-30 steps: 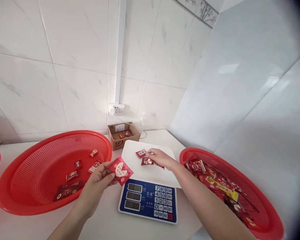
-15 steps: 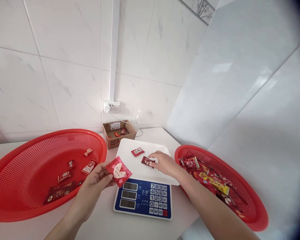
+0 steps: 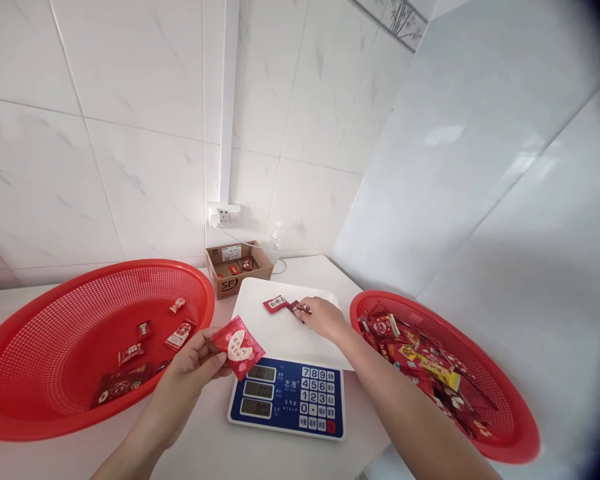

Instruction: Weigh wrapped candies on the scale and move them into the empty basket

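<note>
My left hand (image 3: 194,365) pinches a red packet (image 3: 241,347) with flower prints and a cream, heart-like label, holding it over the near left corner of the weighing scale (image 3: 290,403). On the scale's white tray (image 3: 267,337), my right hand (image 3: 326,319) has its fingertips closed on a small dark red packet (image 3: 295,308); the fingers cover part of it. Close to its left end lies another small red packet (image 3: 274,305) with a white label. Blue surrounds the scale's displays and number keys.
A red perforated basket (image 3: 55,313) at left holds several packets. Another red basket (image 3: 523,437) at right carries a heap of red and yellow packets. Behind the tray stand an open cardboard box (image 3: 250,279) with small packets and a clear plastic bottle (image 3: 275,243), near a wall socket (image 3: 225,215).
My right hand has moved slightly away from me, and the dark red packet has shifted and turned, closer to the white-labelled one. My left hand keeps its packet almost in the same place.
</note>
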The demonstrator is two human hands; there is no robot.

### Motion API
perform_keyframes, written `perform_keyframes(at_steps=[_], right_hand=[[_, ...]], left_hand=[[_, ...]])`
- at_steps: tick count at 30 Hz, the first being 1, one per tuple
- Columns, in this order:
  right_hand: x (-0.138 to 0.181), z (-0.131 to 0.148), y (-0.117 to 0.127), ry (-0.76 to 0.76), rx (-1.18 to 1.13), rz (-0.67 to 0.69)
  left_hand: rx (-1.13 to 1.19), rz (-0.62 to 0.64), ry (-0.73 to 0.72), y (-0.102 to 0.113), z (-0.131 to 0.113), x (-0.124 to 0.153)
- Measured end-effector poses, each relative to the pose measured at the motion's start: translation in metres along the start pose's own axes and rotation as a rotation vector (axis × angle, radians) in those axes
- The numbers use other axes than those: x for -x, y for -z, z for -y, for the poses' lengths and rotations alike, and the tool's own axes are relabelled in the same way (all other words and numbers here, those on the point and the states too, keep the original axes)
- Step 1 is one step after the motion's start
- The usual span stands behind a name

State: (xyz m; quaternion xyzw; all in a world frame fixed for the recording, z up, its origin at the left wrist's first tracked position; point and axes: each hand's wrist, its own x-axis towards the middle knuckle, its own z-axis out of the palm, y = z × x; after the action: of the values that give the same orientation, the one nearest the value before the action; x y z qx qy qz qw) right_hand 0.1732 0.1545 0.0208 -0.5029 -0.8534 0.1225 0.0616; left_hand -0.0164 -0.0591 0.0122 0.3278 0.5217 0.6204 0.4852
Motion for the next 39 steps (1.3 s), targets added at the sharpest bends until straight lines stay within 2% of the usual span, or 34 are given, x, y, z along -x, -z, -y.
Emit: perform_keyframes(at_steps=[8, 10, 13, 16, 18, 21, 32, 37, 39], right_hand=[[0.015, -0.002, 0.018, -0.021, -0.093, -0.048], [0.029, 0.005, 0.02, 0.031, -0.283, 0.018], [0.056, 0.023, 0.018, 0.12, -0.625, 0.212], [0.078, 0.044, 0.011, 0.195, -0.794, 0.355], [0.086, 0.053, 0.006, 0.21, -0.862, 0.384], [0.087, 0.059, -0.001, 0.154, -0.923, 0.35], [0.083, 0.059, -0.002, 0.135, -0.928, 0.38], [0.065, 0.054, -0.002, 0.167, -0.627, 0.081], [0.053, 0.049, -0.003, 0.137, -0.533, 0.081]], left_hand=[[-0.007, 0.032, -0.003, -0.001, 0.001, 0.0], [-0.001, 0.062, -0.01, -0.005, 0.002, -0.001], [0.013, 0.093, -0.022, -0.012, 0.003, -0.005], [0.016, 0.107, -0.034, -0.02, 0.005, -0.009], [0.016, 0.125, -0.035, -0.024, 0.006, -0.009], [0.024, 0.143, -0.031, -0.028, 0.007, -0.008], [-0.013, 0.097, -0.017, -0.029, 0.008, -0.013], [-0.09, -0.061, -0.089, -0.027, 0.013, -0.014], [-0.137, -0.103, -0.108, -0.025, 0.014, -0.014]])
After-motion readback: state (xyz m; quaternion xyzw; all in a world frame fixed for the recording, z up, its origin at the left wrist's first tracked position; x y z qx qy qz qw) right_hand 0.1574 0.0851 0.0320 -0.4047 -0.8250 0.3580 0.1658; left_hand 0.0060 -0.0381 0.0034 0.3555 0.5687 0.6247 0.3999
